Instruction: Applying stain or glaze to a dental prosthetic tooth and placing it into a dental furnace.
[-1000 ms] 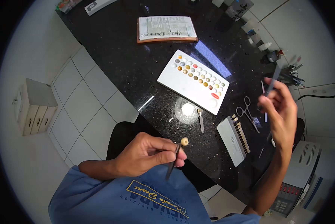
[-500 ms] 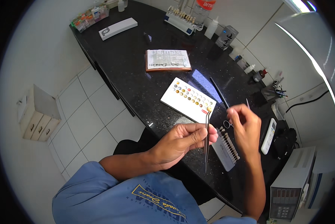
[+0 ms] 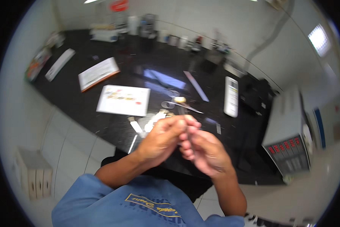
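Note:
In front of my chest my left hand [image 3: 160, 137] pinches the shaft of a pair of thin metal tweezers [image 3: 182, 111]. A small yellowish-white piece, tooth-like in look [image 3: 180, 100], sits at their far tip. My right hand [image 3: 208, 149] is closed beside the left one, its fingertips round the lower part of the tweezers. A pair of scissors [image 3: 167, 104] lies beyond the tip. Partly hidden by my left hand is a tooth shade guide [image 3: 154, 120]. To the left rests a white palette [image 3: 115, 108] with several coloured dabs. Motion blurs the picture.
On the dark countertop [image 3: 139, 72] lie a notepad [image 3: 98, 74], a long white box [image 3: 60, 64], a pale strip [image 3: 196, 87] and a white remote control [image 3: 231, 97]. Bottles [image 3: 133, 25] line the wall. A boxy device with red displays [image 3: 287, 151] stands at right.
My right hand, earlier apart, has come to the tweezers beside my left hand. The view has turned to the right, so the palette and notepad appear farther left.

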Demonstrator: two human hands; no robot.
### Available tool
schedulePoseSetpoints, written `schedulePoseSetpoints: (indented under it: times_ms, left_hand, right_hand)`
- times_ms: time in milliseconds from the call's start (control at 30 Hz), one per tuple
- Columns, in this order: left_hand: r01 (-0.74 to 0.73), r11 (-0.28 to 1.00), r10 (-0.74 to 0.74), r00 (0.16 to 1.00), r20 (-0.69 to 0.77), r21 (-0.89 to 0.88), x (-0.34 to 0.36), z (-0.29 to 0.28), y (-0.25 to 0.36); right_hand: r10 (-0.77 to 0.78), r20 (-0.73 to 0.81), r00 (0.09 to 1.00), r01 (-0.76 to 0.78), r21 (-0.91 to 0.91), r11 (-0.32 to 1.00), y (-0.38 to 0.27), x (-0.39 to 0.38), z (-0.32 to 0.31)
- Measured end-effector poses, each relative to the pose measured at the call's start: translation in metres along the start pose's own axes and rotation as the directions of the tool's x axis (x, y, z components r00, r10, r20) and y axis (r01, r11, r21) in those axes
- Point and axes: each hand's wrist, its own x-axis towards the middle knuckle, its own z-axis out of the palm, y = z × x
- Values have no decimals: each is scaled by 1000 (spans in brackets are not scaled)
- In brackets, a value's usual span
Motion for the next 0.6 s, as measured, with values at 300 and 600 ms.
schedulePoseSetpoints:
  times_ms: [300, 600]
  left_hand:
    - [55, 997, -51, 996, 76, -49, 21, 32, -47]
    - [68, 911, -81, 997, 15, 406, 20, 71, -117]
  right_hand:
    - [-170, -52, 984, 173, 72, 982, -18, -52, -21]
    - [-594, -476, 649, 380, -474, 794, -102, -193, -61]
